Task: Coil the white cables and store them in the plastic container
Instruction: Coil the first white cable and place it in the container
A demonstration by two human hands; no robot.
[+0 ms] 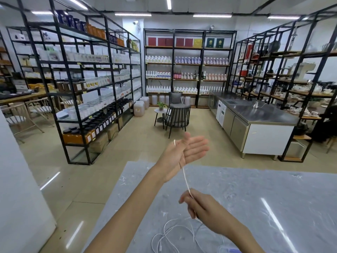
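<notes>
White cable (186, 179) runs from the left hand (187, 152), fingers straight, to the right hand (202, 207) pinching it; wind even loops round the palm, drawing slack off the bench (273, 198).

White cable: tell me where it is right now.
Head view, centre: the white cable runs from the raised left hand down to the right hand pinching it, its slack looped on the grey table below.

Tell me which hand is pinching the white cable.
The right hand, lower in view, pinches the white cable with curled fingers. The left hand is raised with straight fingers, the cable merely looped over it.
</notes>
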